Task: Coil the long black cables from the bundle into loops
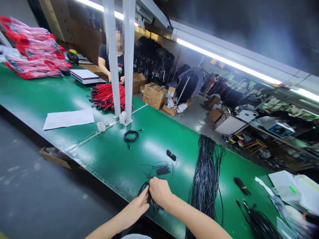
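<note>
Both my hands meet at the near edge of the green table [119, 166]. My left hand [138, 206] pinches a coiled black cable [147, 196] from the left. My right hand [159, 191] is closed over the same coil from above. Just beyond my hands lie loose black twist ties [161, 169] and a small tied bundle [171, 154]. A long bundle of black cables [205, 179] stretches along the table to the right of my right arm.
A finished black coil [131, 135] lies further up the table near white tape rolls [101, 126] and two white posts [129, 59]. White paper [68, 118], red cables [106, 96] and red bags [32, 53] lie beyond. Another person [109, 59] stands at the far side.
</note>
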`<state>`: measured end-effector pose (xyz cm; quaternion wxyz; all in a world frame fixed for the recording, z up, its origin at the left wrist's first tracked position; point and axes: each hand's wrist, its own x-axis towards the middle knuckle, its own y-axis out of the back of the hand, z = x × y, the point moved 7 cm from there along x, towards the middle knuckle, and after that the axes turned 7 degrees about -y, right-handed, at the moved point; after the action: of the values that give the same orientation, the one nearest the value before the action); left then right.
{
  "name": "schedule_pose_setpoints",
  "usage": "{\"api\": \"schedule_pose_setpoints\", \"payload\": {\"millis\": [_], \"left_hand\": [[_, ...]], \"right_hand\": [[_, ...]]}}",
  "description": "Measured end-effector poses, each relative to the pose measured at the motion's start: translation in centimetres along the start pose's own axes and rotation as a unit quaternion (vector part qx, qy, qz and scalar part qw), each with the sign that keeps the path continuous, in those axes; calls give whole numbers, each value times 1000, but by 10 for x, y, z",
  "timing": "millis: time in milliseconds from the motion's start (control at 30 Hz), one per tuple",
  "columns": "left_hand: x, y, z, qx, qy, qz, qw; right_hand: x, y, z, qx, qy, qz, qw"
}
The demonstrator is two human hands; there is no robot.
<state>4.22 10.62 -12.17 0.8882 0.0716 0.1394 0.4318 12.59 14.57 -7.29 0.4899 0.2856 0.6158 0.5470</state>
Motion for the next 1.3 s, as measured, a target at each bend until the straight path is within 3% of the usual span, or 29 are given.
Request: {"api": "schedule_pose_setpoints", "payload": {"millis": [100, 167, 233, 367, 433, 567, 667, 733, 800, 867, 967, 1067, 1133, 1167, 1200, 1300], "left_hand": [[-6, 13, 5, 91, -26, 3, 995], [-4, 33, 15, 231, -60, 55, 970], [2, 42, 28, 340, -98, 64, 933], [16, 40, 35, 451, -92, -15, 888], [20, 41, 34, 449, -64, -44, 890], [20, 43, 26, 336, 3, -71, 939], [21, 38, 20, 249, 20, -3, 968], [21, 29, 15, 125, 14, 42, 991], [19, 17, 10, -62, 14, 68, 996], [15, 9, 7, -255, 63, 101, 959], [14, -2, 13, -463, 151, 180, 854], [27, -3, 26, -545, 110, 307, 772], [33, -9, 26, -546, 99, 377, 742], [35, -11, 26, -525, 91, 404, 744], [36, -12, 26, -493, 80, 424, 756], [38, -10, 32, -374, 50, 438, 816]], "right_hand": [[-7, -1, -3, 29, 15, 2, 999], [-14, 1, -12, 47, 76, 27, 996], [-20, 4, -23, 45, 146, 58, 987], [-17, 5, -26, 14, 177, 64, 982], [-11, 5, -21, 7, 152, 50, 987], [1, 8, -15, 16, 104, 24, 994], [9, 14, -7, 28, 47, 19, 998], [14, 18, 1, 38, 10, 21, 999], [13, 23, 9, 48, -16, 24, 998], [8, 24, 15, 63, -35, 15, 997], [-7, 24, 11, 98, -26, -3, 995], [-18, 24, 13, 164, -60, 4, 985], [-21, 21, 25, 253, -112, 18, 961], [-21, 15, 30, 335, -129, 14, 933], [-20, 8, 34, 434, -140, -1, 890], [-16, -20, 34, 666, -142, -84, 727]]}}
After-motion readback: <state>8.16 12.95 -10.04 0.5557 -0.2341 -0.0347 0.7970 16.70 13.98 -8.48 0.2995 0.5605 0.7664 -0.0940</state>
